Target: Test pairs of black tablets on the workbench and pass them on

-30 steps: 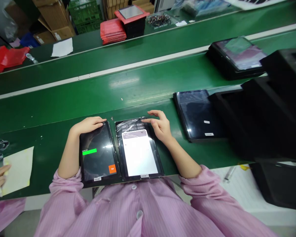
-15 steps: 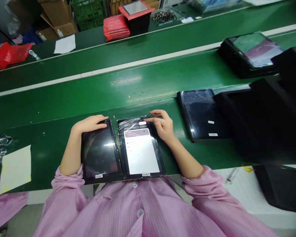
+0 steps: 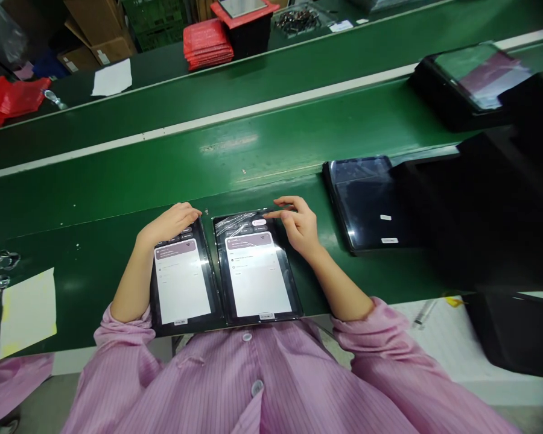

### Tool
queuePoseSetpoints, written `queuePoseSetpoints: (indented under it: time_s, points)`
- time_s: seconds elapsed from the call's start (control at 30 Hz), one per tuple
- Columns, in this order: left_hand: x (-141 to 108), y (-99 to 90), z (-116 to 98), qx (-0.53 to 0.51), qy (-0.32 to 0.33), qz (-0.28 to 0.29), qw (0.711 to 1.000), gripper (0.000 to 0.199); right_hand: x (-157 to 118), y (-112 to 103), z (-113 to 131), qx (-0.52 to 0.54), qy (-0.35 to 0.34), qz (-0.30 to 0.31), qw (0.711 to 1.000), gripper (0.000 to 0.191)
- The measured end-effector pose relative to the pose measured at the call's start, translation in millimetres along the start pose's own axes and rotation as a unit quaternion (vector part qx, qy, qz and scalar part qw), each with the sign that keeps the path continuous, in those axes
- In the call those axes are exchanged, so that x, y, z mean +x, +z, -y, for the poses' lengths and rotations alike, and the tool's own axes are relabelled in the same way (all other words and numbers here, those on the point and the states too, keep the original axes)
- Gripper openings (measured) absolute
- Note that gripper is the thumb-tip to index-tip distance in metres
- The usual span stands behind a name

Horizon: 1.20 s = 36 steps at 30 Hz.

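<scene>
Two black tablets lie side by side at the bench's near edge, both with lit screens showing a white panel under dark tiles. Across the upper part of the left tablet rests my left hand, open, its fingers reaching over the top right corner and covering some of the screen. My right hand is open beside the right tablet, the index finger stretched onto the top of its screen near a white tile. Clear film glints on that tablet's upper part. Small white labels sit on both lower edges.
More dark tablets lie to the right, beside large black shapes. Another tablet tops a black stack farther back. At left are a paper sheet and clear-and-metal pieces. Red pouches sit across the green bench.
The left tablet's screen has gone from dark to lit with a white panel. My left hand's fingers have drawn closer together at its top corner. My right hand stays nearly in place.
</scene>
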<state>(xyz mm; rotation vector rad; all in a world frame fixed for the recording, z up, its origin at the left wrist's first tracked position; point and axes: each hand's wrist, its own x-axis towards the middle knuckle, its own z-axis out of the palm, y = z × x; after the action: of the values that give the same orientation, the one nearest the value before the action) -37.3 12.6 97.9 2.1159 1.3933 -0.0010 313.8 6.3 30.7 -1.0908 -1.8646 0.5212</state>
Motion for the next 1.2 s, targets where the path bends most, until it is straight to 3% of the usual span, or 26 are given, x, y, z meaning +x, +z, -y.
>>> queuePoseSetpoints:
  time_s: [0.2, 0.33, 0.47, 0.7, 0.9, 0.97, 1.07, 1.2]
  points:
    - [8, 5.3, -6, 0.035, 0.004, -0.037, 0.999, 0.062, 0, 0, 0, -0.001, 0.007, 0.010, 1.000, 0.052]
    - [3, 0.8, -6, -0.051, -0.049, -0.057, 0.996, 0.069, 0, -1, -1, -0.002, 0.011, 0.005, 1.000, 0.053]
    - [-5, -6.1, -6, -0.121, -0.041, -0.058, 0.990, 0.079, 2, -1, -4, -0.015, 0.037, 0.005, 0.999, 0.052]
    - [-7, -5.4, -10, -0.028, -0.071, -0.013, 0.997, 0.073, 3, 5, -20, -0.052, 0.177, 0.048, 0.982, 0.046]
    - [-13, 7.7, -31, 0.041, 0.016, 0.031, 0.999, 0.065, 2, 7, -15, -0.019, 0.178, 0.059, 0.982, 0.047]
    - [-13, 13.2, -36, 0.056, 0.032, 0.042, 0.997, 0.063, 3, 8, -14, 0.020, 0.194, 0.040, 0.980, 0.051]
    - [-13, 15.9, -39, 0.050, 0.027, 0.052, 0.997, 0.062, 4, 10, -13, 0.162, 0.232, 0.005, 0.959, 0.056]
    - [-15, 9.6, -38, 0.024, 0.004, 0.074, 0.997, 0.064, 6, 9, -6, 0.398, 0.254, 0.003, 0.881, 0.057]
